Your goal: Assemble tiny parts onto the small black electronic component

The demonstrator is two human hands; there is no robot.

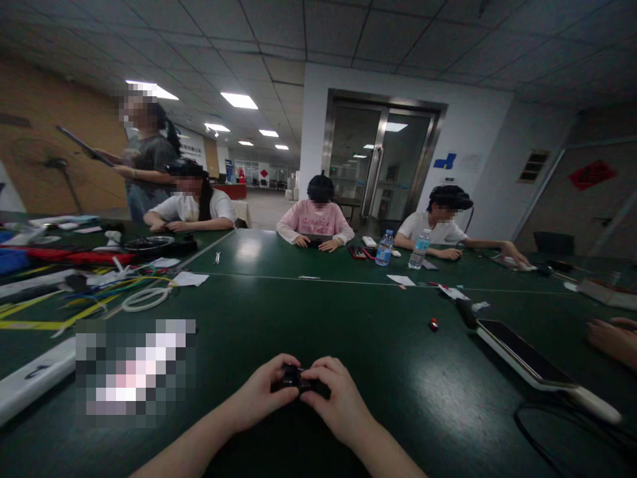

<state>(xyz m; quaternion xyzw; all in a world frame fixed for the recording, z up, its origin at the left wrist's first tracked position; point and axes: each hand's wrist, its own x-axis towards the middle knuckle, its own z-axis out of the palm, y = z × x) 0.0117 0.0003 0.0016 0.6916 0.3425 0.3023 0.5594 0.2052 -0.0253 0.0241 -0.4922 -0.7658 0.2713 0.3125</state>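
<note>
A small black object [297, 378] is held between my two hands above the green table [239, 345], low in the middle of the view. My left hand [266, 392] grips its left side with thumb and fingers. From the right, my right hand [336, 395] pinches the same object, its fingertips near those of my left hand. The fingers cover much of the object, so its exact kind is unclear.
Two water bottles [383, 248] stand across the table. A small red item [433, 324] lies right of centre, near a device with a dark screen [525, 352]. Cables [146, 299] and a white strip [37, 378] are at left. Several people are around.
</note>
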